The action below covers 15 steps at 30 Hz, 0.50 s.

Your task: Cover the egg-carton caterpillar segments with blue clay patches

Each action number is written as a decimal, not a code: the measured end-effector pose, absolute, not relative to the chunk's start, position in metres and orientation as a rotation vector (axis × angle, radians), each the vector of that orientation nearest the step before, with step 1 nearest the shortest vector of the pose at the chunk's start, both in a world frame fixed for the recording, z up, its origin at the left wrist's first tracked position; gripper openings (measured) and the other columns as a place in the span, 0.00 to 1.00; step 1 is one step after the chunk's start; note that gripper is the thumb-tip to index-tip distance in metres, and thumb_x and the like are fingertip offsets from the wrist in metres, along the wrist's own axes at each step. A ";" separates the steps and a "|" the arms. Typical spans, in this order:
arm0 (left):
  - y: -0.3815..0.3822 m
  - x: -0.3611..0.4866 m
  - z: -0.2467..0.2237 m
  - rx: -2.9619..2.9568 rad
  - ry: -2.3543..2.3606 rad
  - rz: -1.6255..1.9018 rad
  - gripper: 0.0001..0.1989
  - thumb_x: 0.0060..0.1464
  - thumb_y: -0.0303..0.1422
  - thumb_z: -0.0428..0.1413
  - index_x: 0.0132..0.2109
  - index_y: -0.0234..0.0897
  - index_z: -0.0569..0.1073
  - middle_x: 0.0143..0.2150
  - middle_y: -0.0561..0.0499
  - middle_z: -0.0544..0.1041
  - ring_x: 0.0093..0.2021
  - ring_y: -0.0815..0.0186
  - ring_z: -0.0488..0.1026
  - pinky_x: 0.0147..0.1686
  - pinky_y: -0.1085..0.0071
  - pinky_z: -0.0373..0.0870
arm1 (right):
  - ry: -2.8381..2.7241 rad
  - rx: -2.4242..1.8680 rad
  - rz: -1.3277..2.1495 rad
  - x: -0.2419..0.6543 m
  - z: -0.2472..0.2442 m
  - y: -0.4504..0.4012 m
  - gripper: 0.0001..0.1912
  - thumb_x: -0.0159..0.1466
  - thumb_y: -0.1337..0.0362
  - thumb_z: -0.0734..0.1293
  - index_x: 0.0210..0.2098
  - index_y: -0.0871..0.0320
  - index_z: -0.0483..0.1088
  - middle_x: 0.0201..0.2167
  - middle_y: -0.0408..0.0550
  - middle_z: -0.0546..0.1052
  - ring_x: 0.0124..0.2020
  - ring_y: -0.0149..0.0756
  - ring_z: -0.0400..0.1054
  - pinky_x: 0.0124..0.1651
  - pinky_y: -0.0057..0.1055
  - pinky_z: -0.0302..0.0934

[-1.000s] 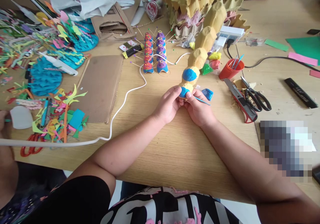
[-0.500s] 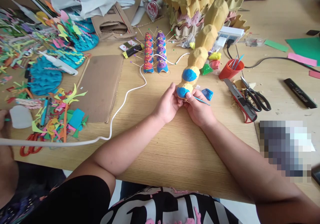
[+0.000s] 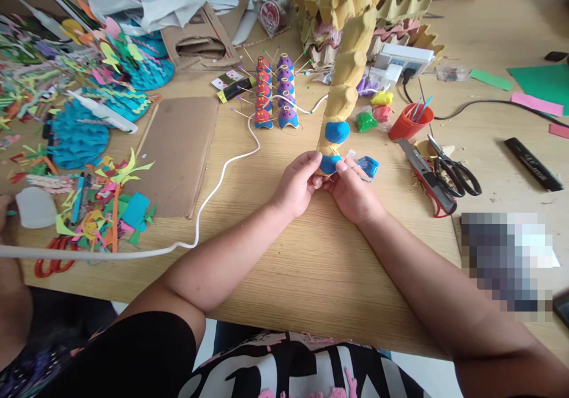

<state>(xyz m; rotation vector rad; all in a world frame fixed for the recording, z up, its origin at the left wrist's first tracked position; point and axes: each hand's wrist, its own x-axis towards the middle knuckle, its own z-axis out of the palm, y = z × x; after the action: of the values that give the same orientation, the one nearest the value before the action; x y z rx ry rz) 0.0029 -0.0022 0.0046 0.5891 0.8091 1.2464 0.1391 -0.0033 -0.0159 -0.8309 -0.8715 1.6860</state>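
Wooden tabletop lies beneath fingers gripping a blue-patched yellow strip.

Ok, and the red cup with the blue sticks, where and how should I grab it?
Best grip the red cup around its outer wall, just below the rim, coming down from above on the near-left. Blue sticks poke out of its open mouth, so I'd avoid reaching inside, and the utility knife's tip lies close by its base.

Carton strip left of cup
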 end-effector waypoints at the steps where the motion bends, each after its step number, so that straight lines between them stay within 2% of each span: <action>1: -0.003 0.003 0.004 0.605 0.801 1.255 0.21 0.62 0.45 0.73 0.33 0.37 0.75 0.28 0.57 0.76 0.22 0.78 0.62 0.26 0.76 0.61 | -0.868 -0.828 1.688 0.139 -0.016 -0.003 0.29 0.53 0.36 0.86 0.34 0.49 0.75 0.31 0.39 0.78 0.34 0.35 0.73 0.41 0.36 0.71; 8: -0.003 0.003 0.003 0.653 0.843 1.270 0.20 0.60 0.45 0.74 0.35 0.38 0.76 0.29 0.57 0.77 0.23 0.78 0.62 0.25 0.77 0.60 | -0.879 -0.860 1.630 0.137 -0.020 -0.002 0.31 0.52 0.34 0.86 0.31 0.50 0.73 0.28 0.38 0.76 0.30 0.32 0.69 0.37 0.34 0.69; 15: -0.004 0.003 0.003 0.673 0.818 1.296 0.20 0.60 0.45 0.75 0.34 0.38 0.76 0.26 0.57 0.75 0.23 0.78 0.61 0.24 0.77 0.57 | -0.891 -0.847 1.634 0.137 -0.020 -0.002 0.30 0.55 0.35 0.85 0.32 0.50 0.74 0.29 0.39 0.77 0.31 0.32 0.69 0.37 0.33 0.68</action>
<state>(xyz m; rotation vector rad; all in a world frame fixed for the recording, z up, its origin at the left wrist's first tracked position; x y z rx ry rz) 0.0032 -0.0038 0.0028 0.6734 0.8183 1.2962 0.1370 -0.0022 -0.0203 -0.8474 -0.8914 1.6345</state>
